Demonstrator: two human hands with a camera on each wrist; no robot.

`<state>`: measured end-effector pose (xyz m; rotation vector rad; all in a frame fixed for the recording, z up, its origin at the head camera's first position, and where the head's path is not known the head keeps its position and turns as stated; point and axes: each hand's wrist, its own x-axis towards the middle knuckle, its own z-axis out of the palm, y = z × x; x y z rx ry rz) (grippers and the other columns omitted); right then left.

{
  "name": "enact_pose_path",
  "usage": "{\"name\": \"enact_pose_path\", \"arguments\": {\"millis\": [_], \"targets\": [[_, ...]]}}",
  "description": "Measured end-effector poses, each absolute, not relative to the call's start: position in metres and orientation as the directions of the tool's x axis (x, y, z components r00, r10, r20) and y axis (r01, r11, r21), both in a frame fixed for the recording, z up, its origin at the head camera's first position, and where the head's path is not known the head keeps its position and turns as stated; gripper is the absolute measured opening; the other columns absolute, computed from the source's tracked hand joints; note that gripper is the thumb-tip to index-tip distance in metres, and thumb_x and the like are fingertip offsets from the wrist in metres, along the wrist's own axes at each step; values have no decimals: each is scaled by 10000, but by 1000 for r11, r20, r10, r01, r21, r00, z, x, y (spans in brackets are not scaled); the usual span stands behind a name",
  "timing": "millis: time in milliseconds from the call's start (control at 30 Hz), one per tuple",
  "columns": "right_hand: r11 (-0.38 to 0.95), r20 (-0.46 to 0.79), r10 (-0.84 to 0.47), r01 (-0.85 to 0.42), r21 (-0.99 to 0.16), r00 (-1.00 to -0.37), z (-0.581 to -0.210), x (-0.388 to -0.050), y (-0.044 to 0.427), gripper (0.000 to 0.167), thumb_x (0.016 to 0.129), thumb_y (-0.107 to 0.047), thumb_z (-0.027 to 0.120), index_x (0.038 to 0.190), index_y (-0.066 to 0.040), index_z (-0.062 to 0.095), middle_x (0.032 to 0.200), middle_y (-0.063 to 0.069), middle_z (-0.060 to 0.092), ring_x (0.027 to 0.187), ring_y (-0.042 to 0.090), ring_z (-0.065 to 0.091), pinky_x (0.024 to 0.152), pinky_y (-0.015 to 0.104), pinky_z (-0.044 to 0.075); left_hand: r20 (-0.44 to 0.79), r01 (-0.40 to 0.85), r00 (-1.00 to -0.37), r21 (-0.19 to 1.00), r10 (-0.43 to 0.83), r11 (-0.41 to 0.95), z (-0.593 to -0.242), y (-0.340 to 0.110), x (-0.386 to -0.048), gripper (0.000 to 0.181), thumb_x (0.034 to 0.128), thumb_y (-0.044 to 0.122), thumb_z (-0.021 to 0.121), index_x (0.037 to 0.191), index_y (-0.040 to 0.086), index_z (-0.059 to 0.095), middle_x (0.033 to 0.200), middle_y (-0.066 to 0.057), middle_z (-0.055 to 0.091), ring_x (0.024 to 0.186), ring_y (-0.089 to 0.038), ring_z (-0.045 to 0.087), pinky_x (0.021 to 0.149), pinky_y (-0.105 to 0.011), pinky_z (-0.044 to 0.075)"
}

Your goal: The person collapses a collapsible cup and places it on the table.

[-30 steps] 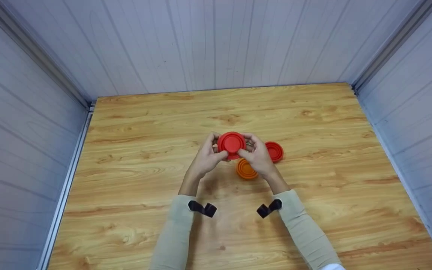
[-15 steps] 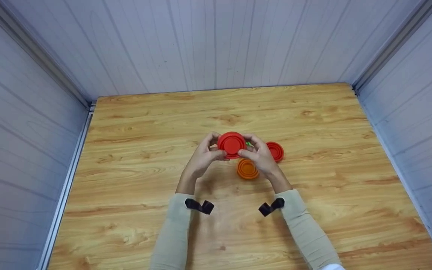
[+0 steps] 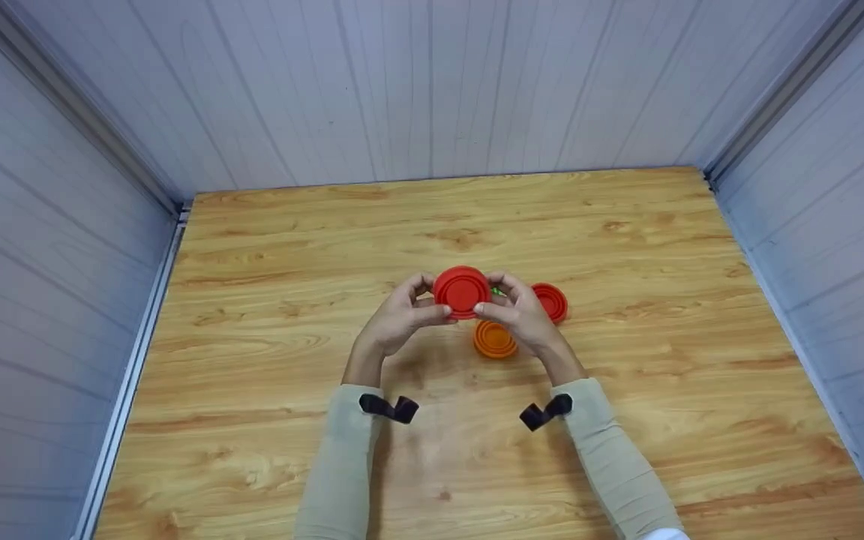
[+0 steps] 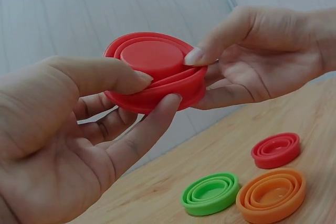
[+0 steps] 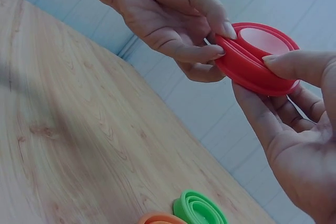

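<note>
A red collapsible silicone cup (image 3: pixel 463 291), folded nearly flat, is held above the table between both hands. My left hand (image 3: pixel 396 315) grips its left side, thumb on the ringed face and fingers behind the rim. On the opposite side my right hand (image 3: pixel 523 315) pinches it the same way. In the left wrist view the cup (image 4: pixel 152 56) has a raised round centre, and its near rim is bent under the thumbs. Below the right hand lie an orange collapsed cup (image 4: pixel 270 195), a green one (image 4: pixel 210 193) and a second red one (image 4: pixel 276 149).
The wood-grain table (image 3: pixel 274 330) is bounded by a panelled back wall (image 3: pixel 402 90) and side walls on the left (image 3: pixel 42 285) and right (image 3: pixel 829 247). In the head view the right hand mostly hides the green cup.
Both hands keep hold of the red cup, which has tilted a little and shifted slightly downward in the head view. The left forearm has swung somewhat left. The other cups stay put.
</note>
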<state>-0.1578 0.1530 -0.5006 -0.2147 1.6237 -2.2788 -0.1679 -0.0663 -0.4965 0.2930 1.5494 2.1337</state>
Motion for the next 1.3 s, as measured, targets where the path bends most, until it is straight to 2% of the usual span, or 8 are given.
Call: {"name": "enact_pose_path", "arguments": {"millis": [100,367,600,833,1000,1300], "targets": [[-309,-79,-365,201,-930,-928,-502,-158,154,351,863,93,602,1167,-19,466,1136,80,515,904,147,642,761,262,575,-109,-266,-851,933,515,-243,-497,-67,-167,313,868,-41,635,1105,1,435,1144,-137,465,945,-239,671,850,-399,566],[-297,-85,-356,199,-934,-931,-502,-158,156,323,871,44,628,1150,-20,477,1110,88,520,894,145,642,775,259,573,-133,-266,-863,940,487,-215,-497,-68,-168,328,880,15,652,1123,-14,434,1132,-135,456,957,-245,667,854,-408,564],[-331,-39,-350,162,-930,-936,-503,-158,158,307,901,-40,630,1174,21,502,1090,110,541,902,169,636,843,315,565,-120,-233,-893,948,434,-217,-496,-70,-169,294,910,75,632,1135,-21,469,1118,-142,481,954,-242,647,906,-481,528],[-309,-7,-326,114,-944,-945,-504,-159,160,300,898,-42,638,1170,40,542,1067,103,575,916,182,634,886,405,550,-104,-207,-914,951,393,-231,-497,-73,-170,291,918,128,635,1143,-17,520,1100,-127,509,955,-234,626,890,-436,547],[-299,-9,-309,106,-948,-951,-507,-161,160,307,885,-23,649,1172,45,566,1053,95,610,894,173,645,847,352,565,-75,-177,-925,953,374,-247,-500,-74,-171,272,915,88,628,1146,-33,552,1058,-109,536,944,-211,619,896,-428,545],[-220,-10,-273,73,-973,-962,-508,-160,162,347,883,-50,661,1198,65,574,1054,68,642,931,159,641,860,333,559,-78,-130,-951,979,299,-158,-503,-74,-174,261,892,81,659,1133,-4,611,858,-25,552,782,-130,558,727,-295,560]]}}
